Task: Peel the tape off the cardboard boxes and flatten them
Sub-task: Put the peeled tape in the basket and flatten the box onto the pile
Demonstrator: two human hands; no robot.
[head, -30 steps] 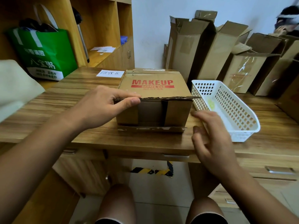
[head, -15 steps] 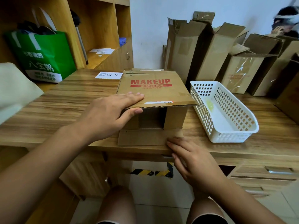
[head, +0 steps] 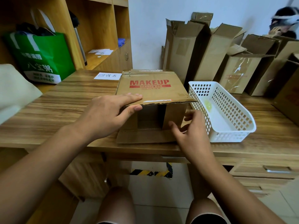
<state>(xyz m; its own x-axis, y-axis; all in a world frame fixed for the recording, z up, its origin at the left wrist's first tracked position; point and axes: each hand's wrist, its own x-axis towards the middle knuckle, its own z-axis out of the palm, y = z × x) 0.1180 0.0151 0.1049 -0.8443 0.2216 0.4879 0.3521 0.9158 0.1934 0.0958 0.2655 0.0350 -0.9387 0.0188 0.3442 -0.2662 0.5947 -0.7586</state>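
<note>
left hand [head: 106, 113] pinches the top flap of the brown cardboard box with red MAKEUP print [head: 150, 91]: fingers flat on top, thumb under the edge. right hand [head: 191, 133] holds nothing, fingers loosely spread at the box's right inner flap; probably touching it, hard to tell. Box sits at the wooden desk's [head: 64, 110] near edge, its inside in shadow. white perforated plastic basket [head: 226, 136] just to its right.

White perforated basket [head: 229, 136] sits on wooden desk [head: 64, 107], with a yellowish item [head: 207, 105] inside. Handwritten paper label [head: 107, 76] lies near the desk's back edge. Green tote bag [head: 42, 57] stands beside the shelf unit [head: 97, 29].
</note>
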